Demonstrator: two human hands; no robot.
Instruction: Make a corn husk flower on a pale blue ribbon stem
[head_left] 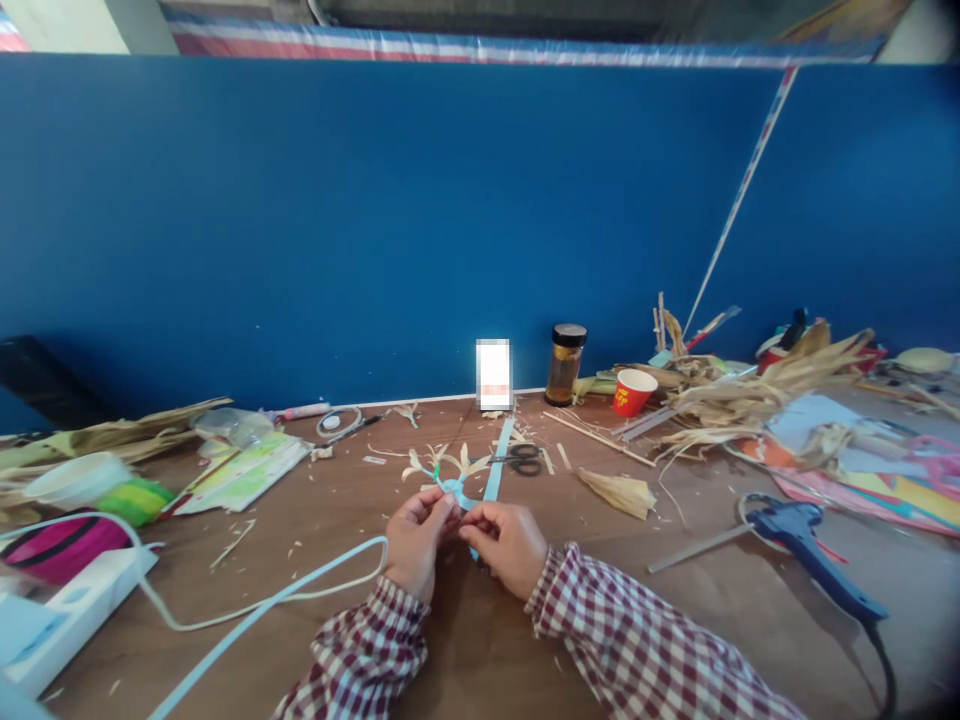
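Pinching flowers [466, 465] in left hand [417, 540] and seemingly in right hand [511, 545]; apparently past shaping, probably with binding left.

Has a flower piece [454, 487] between left hand [417, 545] and right hand [511, 545] at the middle of the table [600, 640], scissors [525, 461] just behind them, a jar [565, 368] farther back before the partition [375, 220], and a paper cup [633, 397] right of the jar. To the right, has husks [720, 398] heaped along the back and a glue gun [814, 555] in front of them; to the left, has a power strip [90, 600] toward the front, a tub [79, 478] farther back, and a paper sheet [259, 470] right of the tub.
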